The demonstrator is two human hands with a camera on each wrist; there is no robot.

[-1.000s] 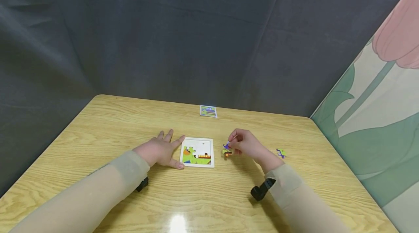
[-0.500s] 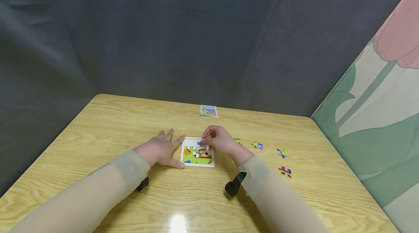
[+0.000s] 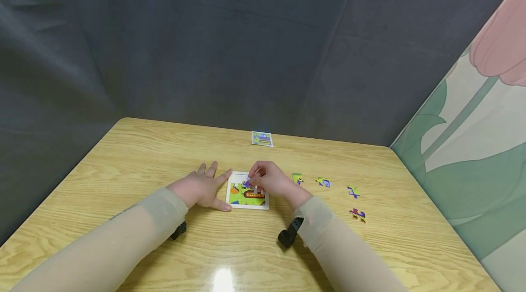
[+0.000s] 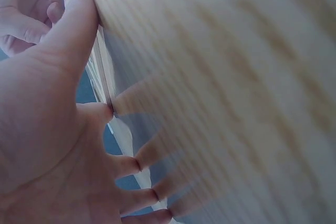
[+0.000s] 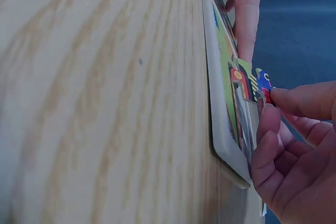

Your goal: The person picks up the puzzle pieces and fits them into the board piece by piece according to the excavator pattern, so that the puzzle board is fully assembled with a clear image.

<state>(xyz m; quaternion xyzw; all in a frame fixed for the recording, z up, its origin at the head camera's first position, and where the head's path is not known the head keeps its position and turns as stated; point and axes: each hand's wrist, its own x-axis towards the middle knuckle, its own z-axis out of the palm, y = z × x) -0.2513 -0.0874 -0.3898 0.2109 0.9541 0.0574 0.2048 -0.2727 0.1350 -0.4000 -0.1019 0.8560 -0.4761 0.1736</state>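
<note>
A white-framed jigsaw puzzle tray (image 3: 247, 207) lies on the table, its lower part covered with green and orange pieces. My left hand (image 3: 203, 190) is spread flat at the tray's left side, thumb and index finger touching its edge. Over the tray, my right hand (image 3: 269, 179) pinches a purple puzzle piece (image 5: 264, 83) between thumb and finger. In the right wrist view that piece is tilted, its lower end down among the tray's pieces. Whether it is seated there I cannot tell. The right fingers hide the tray's upper right part in the head view.
Loose puzzle pieces lie to the right: a green one (image 3: 297, 178), a purple and green one (image 3: 323, 182), another green one (image 3: 353, 192) and a red and purple one (image 3: 357, 214). A small picture card (image 3: 262, 139) lies near the table's far edge, before a dark curtain (image 3: 230, 54).
My right hand has moved left from the table onto the tray, carrying the purple piece, then shifted slightly left and down. The left hand has stayed in place.
</note>
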